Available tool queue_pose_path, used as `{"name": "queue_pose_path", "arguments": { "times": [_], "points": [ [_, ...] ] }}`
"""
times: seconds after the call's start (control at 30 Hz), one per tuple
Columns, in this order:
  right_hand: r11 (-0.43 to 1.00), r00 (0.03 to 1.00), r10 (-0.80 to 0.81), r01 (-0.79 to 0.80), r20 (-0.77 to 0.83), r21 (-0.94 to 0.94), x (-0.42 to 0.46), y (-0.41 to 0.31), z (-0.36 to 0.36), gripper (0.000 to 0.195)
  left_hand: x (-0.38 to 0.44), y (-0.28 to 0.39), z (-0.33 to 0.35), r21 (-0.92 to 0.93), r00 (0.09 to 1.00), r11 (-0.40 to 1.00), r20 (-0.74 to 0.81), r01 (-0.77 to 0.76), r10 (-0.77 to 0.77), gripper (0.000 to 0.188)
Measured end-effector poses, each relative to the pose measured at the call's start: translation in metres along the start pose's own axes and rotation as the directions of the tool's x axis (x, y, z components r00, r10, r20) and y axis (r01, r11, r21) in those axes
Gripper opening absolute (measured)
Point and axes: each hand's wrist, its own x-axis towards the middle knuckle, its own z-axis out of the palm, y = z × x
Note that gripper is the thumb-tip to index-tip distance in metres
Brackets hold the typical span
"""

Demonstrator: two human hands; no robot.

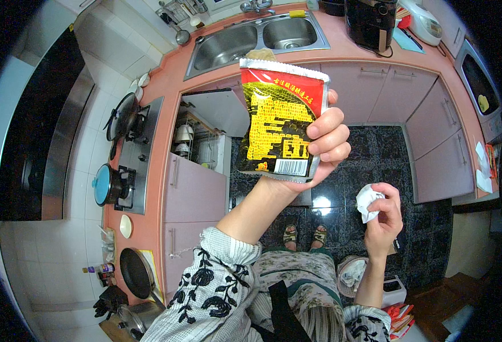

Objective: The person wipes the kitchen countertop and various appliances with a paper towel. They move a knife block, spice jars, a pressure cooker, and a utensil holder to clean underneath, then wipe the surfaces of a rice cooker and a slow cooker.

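Observation:
Raised near the middle of the view, my left hand (328, 134) grips a shiny red, black and yellow foil food packet (281, 124). The packet's printed side, with writing and a barcode, faces the camera, and my fingers wrap its right edge. Part of a tan object (261, 54) shows just above the packet's top edge; I cannot tell what it is. Lower on the right, my right hand (384, 213) pinches a crumpled white tissue or cloth (369, 202) between thumb and fingers. The two hands are well apart.
A double steel sink (225, 48) lies beyond the packet. One cabinet door (221, 110) stands open by a dish rack. On the left are a gas stove (142, 171), a blue-lidded pot (102, 184) and a frying pan (135, 272). A waste bin (352, 273) stands near my feet.

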Motion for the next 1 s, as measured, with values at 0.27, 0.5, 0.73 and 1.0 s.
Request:
{"name": "queue_pose_path", "arguments": {
  "times": [0.27,0.5,0.73,1.0],
  "points": [
    [0.999,0.999,0.016,-0.014,-0.04,0.045,-0.0009,-0.0038,0.0055,0.015,0.0006,0.0002,-0.0008,0.0,1.0,1.0,-0.003,0.001,-0.001,0.035],
    [1.0,0.999,0.007,-0.006,-0.04,0.03,-0.0009,-0.0028,0.0046,0.014,0.0005,0.0004,-0.0018,0.007,1.0,1.0,0.003,-0.005,0.005,0.035],
    [0.999,0.999,0.007,-0.005,-0.032,0.042,0.0001,-0.006,0.0054,0.014,-0.0005,-0.0001,0.0,0.017,1.0,1.0,-0.005,-0.007,0.007,0.034],
    [0.999,0.999,-0.002,0.003,-0.038,0.032,-0.0014,-0.0015,0.0014,0.014,0.0033,-0.0039,-0.0005,0.028,0.999,0.999,-0.026,-0.02,0.02,0.033]
  ]
}}
